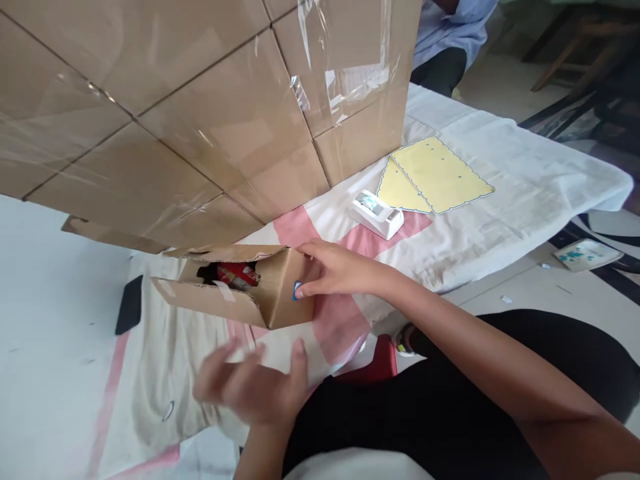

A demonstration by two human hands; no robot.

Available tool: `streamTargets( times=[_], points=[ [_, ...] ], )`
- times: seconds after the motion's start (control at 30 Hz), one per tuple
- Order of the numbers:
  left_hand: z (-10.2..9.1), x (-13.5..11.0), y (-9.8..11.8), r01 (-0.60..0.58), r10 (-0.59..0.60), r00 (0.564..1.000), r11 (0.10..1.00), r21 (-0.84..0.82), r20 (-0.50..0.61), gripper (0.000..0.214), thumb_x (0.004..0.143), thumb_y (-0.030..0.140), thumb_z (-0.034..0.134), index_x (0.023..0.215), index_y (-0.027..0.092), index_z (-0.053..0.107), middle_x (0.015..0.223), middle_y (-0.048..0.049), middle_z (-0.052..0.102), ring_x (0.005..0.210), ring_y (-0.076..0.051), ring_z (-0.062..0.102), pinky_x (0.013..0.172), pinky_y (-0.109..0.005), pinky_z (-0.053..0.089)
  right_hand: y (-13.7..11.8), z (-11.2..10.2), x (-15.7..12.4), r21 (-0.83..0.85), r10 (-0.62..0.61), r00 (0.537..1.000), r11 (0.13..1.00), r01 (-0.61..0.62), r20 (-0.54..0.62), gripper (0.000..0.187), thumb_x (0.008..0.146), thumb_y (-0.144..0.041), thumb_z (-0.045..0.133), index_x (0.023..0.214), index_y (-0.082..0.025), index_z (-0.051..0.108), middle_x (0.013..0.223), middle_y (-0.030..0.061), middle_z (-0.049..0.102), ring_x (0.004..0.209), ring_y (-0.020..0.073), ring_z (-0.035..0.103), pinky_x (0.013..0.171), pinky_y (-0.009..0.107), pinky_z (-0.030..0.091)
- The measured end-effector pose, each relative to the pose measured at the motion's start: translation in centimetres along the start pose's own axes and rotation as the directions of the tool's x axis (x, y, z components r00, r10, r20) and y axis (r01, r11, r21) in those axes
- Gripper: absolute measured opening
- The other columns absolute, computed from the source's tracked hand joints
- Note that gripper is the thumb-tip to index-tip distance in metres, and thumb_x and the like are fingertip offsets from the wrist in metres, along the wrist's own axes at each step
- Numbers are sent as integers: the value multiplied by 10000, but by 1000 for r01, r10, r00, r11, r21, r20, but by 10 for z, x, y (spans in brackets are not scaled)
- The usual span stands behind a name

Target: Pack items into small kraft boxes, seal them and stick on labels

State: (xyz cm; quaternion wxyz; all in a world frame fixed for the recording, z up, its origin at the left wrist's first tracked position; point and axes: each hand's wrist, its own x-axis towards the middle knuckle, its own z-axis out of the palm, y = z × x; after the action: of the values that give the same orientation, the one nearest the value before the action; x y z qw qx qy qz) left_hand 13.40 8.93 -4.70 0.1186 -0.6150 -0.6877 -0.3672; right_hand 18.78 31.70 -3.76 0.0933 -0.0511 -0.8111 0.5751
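An open cardboard box [287,313] lies on the cloth in front of me, its flaps parted. Through the gap shows something red and dark [237,273], too covered to name. My right hand [337,270] grips the right end of the box, fingers at the far edge and the thumb on a small blue sticker [297,291]. Nearer to me, my left hand [255,393] hovers with its fingers apart, holding nothing and slightly blurred. Beyond the box, a white handheld device [376,215] with a small screen rests on the cloth.
Taped cardboard cartons [215,113] form a tall wall behind the box. Yellow sheets with scalloped edges [440,173] lie on the cloth-covered table [540,153]. A black phone-like slab [129,305] is at the left. Another person [450,47] sits at the far side.
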Motion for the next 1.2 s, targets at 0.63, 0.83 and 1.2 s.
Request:
streamTargets(
  times=[0.63, 0.83, 1.2],
  points=[
    [9, -7, -44, 245, -144, 916, 940, 236, -375, 1137, 820, 211, 802, 1636, 317, 16, 1730, -155, 41, 1616, -328, 40, 1291, -642, 113, 6, 34, 7, -86, -73, 995, 994, 67, -69, 327, 837, -371, 832, 970, -177, 606, 974, 14, 579, 869, 173, 579, 755, 277, 415],
    [8, -10, -51, 241, -143, 920, 940, 242, -364, 1153, 821, 290, 809, 1639, 300, -3, 1725, -161, 64, 1613, -337, 48, 1291, -647, 96, -3, 30, 3, -164, -95, 995, 982, 99, 30, 449, 830, -492, 808, 1059, -182, 578, 1077, 53, 598, 976, 221, 595, 766, 297, 428],
    [14, -16, -54, 217, -108, 921, 940, 262, -373, 1104, 833, 231, 779, 1641, 266, 28, 1708, -202, 112, 1612, -352, 45, 1271, -671, 114, -5, 43, 6, -325, -87, 993, 944, 58, -75, 373, 933, -509, 698, 1008, -162, 584, 1061, 92, 633, 1002, 247, 622, 826, 351, 472]
  ],
)
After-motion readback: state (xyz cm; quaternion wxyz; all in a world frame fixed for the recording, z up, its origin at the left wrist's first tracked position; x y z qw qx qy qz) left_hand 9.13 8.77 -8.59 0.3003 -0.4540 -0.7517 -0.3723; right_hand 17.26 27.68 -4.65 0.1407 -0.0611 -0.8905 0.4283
